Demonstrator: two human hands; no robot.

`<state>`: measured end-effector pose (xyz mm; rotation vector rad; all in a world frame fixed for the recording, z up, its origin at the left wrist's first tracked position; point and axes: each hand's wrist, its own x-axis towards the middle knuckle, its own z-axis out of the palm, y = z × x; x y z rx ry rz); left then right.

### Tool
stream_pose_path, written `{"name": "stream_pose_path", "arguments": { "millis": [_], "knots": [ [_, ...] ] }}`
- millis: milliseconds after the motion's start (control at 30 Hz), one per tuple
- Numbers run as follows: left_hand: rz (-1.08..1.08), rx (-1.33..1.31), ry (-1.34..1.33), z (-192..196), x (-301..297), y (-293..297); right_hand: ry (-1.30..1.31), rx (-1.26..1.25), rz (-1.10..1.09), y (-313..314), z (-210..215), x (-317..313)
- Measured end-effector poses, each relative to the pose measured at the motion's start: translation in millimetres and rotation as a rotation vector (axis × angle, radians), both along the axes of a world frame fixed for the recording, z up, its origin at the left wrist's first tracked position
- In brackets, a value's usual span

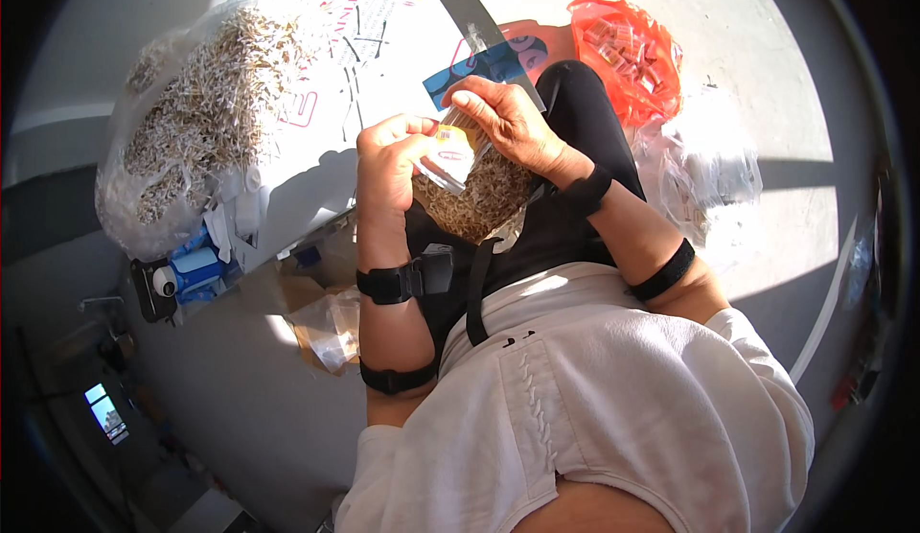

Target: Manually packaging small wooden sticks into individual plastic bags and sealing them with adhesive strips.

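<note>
2 hands (pixel 393 164) (pixel 508 121) grip 1 clear pouch (pixel 474 183).

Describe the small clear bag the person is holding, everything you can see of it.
The small clear bag is a soft transparent plastic pouch packed with thin, pale tan, straw-like pieces. It is held upright over the person's lap, in strong sunlight. A yellow spot shows near its top edge. The left hand grips its upper left side, while the right hand curls over the top, fingers at the opening. Its bulging lower part hangs against the black trousers. Whether it is sealed cannot be told.
</note>
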<state>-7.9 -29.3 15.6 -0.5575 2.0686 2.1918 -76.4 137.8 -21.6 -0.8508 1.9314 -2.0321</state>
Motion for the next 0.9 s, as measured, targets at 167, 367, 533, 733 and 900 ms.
{"name": "stream_pose_path", "arguments": {
  "millis": [167,367,533,733,900],
  "knots": [
    [-0.051,0.093,0.007,-6.3,0.1,-2.8,-0.025,0.110,0.064,4.1,-0.9,-0.4],
    [-0.043,0.095,0.068,-15.1,-0.1,0.7,-0.070,0.085,0.056,-1.5,-4.2,6.6],
    [0.227,0.346,0.085,-4.1,6.5,15.9,-0.231,0.011,-0.105,-3.6,-15.8,4.2],
    [0.171,0.265,0.158,0.2,16.1,25.1,-0.317,-0.154,-0.197,-7.2,-16.0,4.8],
    [0.133,0.202,0.199,1.0,15.9,24.3,-0.470,-0.200,-0.134,-6.7,-11.0,8.5]
  ]
}}
